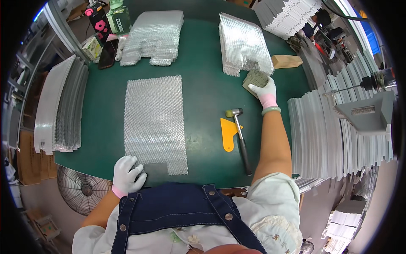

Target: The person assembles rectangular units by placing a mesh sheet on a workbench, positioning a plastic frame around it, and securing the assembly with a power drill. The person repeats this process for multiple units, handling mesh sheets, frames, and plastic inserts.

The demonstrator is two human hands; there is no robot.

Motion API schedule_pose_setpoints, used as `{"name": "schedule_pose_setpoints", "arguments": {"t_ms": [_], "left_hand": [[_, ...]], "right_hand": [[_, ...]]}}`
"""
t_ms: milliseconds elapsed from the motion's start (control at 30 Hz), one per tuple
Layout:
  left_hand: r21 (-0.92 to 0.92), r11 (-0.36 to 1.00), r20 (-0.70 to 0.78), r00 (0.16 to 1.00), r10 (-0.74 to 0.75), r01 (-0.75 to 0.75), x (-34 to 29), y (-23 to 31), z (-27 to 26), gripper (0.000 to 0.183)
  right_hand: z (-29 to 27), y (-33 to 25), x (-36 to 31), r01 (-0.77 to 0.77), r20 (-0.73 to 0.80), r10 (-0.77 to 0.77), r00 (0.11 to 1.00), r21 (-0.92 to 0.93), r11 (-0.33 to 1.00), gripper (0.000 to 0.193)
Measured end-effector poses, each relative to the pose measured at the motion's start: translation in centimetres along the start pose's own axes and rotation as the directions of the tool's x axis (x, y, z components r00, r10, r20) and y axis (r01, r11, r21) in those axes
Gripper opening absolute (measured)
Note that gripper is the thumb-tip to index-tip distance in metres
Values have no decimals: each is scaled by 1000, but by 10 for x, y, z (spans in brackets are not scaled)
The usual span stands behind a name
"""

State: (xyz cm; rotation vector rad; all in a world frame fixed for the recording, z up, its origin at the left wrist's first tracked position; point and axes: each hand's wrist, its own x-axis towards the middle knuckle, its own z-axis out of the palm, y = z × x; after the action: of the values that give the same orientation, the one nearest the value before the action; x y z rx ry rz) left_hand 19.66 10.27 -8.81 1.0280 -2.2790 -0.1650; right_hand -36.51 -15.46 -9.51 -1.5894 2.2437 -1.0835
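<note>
A silvery honeycomb sheet [154,118] with a notch in its near edge lies flat on the green tabletop [203,97]. My left hand [128,175], in a white glove with a pink cuff, rests at the sheet's near left corner, its fingers apart. On the far right, my gloved right hand [266,91] grips a grey-green block [255,81] with a rough face. That block is just in front of a stack of honeycomb sheets [245,42]. Nearer to me lie a yellow scraper [228,137] and a mallet [242,144] with a black handle, the mallet partly over the scraper.
Another honeycomb stack [154,36] lies at the back left, beside a phone [108,54] and a green bottle [118,19]. A wooden block [287,62] sits at the back right. Panel stacks [63,106] flank the left edge, with more panels [317,135] on the right.
</note>
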Motion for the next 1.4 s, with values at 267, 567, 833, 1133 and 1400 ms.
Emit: {"name": "schedule_pose_setpoints", "arguments": {"t_ms": [267,567,833,1133,1400], "left_hand": [[-17,999,35,998,-48,48,6,6,-1,36],[79,993,50,995,-89,85,-2,17,-5,30],[114,988,-25,995,-99,101,-11,16,5,22],[131,989,-81,995,-61,71,-11,17,4,20],[93,991,-63,994,-90,96,-12,21,1,20]], "right_hand": [[-34,-24,-43,56,70,-44,997,-184,981,84],[-163,-34,-189,-13,510,2,860,18,1000,70],[-110,-84,-214,-344,-208,290,934,-742,576,69],[-77,-92,-188,-410,97,505,858,-462,786,92],[-146,-27,-221,65,73,-57,996,-126,990,54]]}}
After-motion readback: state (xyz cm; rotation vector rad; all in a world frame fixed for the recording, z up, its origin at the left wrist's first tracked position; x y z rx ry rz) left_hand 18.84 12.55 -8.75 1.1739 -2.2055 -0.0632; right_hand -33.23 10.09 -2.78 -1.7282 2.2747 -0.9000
